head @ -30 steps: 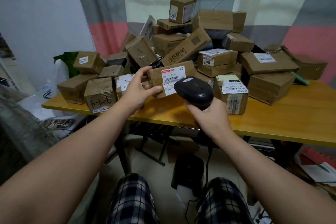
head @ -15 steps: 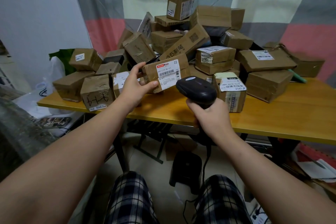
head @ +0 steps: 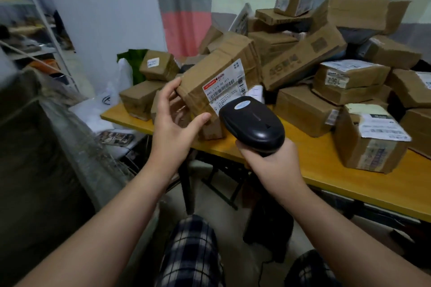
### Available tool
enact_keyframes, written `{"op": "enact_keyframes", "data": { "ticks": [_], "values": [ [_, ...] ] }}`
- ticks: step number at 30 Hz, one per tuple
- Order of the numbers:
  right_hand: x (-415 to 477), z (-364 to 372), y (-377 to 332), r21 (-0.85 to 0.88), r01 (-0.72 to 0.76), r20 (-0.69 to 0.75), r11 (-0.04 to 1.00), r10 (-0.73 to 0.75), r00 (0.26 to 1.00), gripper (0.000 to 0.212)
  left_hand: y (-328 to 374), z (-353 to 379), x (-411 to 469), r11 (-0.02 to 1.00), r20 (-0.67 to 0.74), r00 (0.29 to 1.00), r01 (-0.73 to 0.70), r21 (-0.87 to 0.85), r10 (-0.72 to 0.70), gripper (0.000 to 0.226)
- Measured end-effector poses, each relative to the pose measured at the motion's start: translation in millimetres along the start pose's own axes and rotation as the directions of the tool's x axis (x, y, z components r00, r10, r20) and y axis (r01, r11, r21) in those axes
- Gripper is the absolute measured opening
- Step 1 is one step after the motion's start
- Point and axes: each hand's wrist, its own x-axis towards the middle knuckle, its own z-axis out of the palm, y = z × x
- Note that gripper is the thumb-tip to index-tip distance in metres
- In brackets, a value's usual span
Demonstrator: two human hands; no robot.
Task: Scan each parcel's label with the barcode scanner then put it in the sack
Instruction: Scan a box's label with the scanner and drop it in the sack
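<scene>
My left hand [head: 173, 121] grips the near end of a long cardboard parcel [head: 210, 70], thumb under it and fingers on its far side, holding it tilted above the table's left end. A white barcode label [head: 225, 85] faces me on the parcel's side. My right hand [head: 268, 161] holds the handle of a black barcode scanner [head: 253, 122], whose head sits just below and in front of the label. A large greyish sack [head: 46, 147] with a clear plastic edge fills the left of the view.
Several brown cardboard parcels [head: 326, 53] are heaped on the yellow wooden table [head: 349, 170]. A taped box with a white label [head: 370, 140] stands close to the scanner's right. White plastic bags [head: 98, 109] lie left of the table. A black stand [head: 268, 228] sits on the floor.
The view has swung left and closer. My left hand has lifted the parcel up and toward the left, off the pile. The scanner stays under the label.
</scene>
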Motion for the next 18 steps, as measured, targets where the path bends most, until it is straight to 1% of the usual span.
{"op": "enact_keyframes", "data": {
  "ticks": [2, 3, 6, 8, 10, 13, 14, 16, 18],
  "values": [
    [6, 34, 6, 0.023, 0.003, 0.086, 1.0, -0.005, 0.996, 0.021, -7, -29, -12, 0.999, -0.073, 0.997, 0.009, 0.049, -0.005, 0.073],
    [8, 52, 8, 0.038, 0.002, 0.128, 0.999, -0.006, 0.992, 0.025, -11, -45, -20, 0.996, -0.121, 0.993, 0.024, 0.082, -0.014, 0.073],
    [6, 110, 13, 0.05, -0.008, 0.289, 0.999, -0.007, 0.957, 0.033, -23, -102, -53, 0.973, -0.276, 0.961, 0.075, 0.218, -0.013, 0.073],
    [1, 148, 19, 0.029, 0.0, 0.387, 1.0, -0.012, 0.922, 0.032, -30, -142, -81, 0.939, -0.367, 0.93, 0.147, 0.31, -0.024, 0.073],
    [-8, 184, 24, 0.003, 0.025, 0.471, 1.0, -0.023, 0.882, 0.032, -35, -179, -112, 0.905, -0.447, 0.893, 0.237, 0.353, -0.06, 0.074],
    [-22, 232, 37, -0.083, 0.07, 0.584, 0.994, -0.008, 0.811, 0.024, -49, -228, -155, 0.814, -0.541, 0.832, 0.398, 0.422, -0.126, 0.076],
    [-24, 245, 42, -0.12, 0.088, 0.622, 0.989, 0.006, 0.783, 0.025, -56, -243, -167, 0.777, -0.565, 0.807, 0.462, 0.428, -0.168, 0.077],
    [-27, 270, 53, -0.19, 0.134, 0.685, 0.973, 0.033, 0.728, 0.027, -72, -269, -182, 0.703, -0.587, 0.763, 0.574, 0.42, -0.271, 0.075],
    [-24, 292, 63, -0.259, 0.187, 0.728, 0.948, 0.064, 0.683, 0.025, -93, -290, -186, 0.592, -0.578, 0.723, 0.669, 0.449, -0.379, 0.077]
  ]
}}
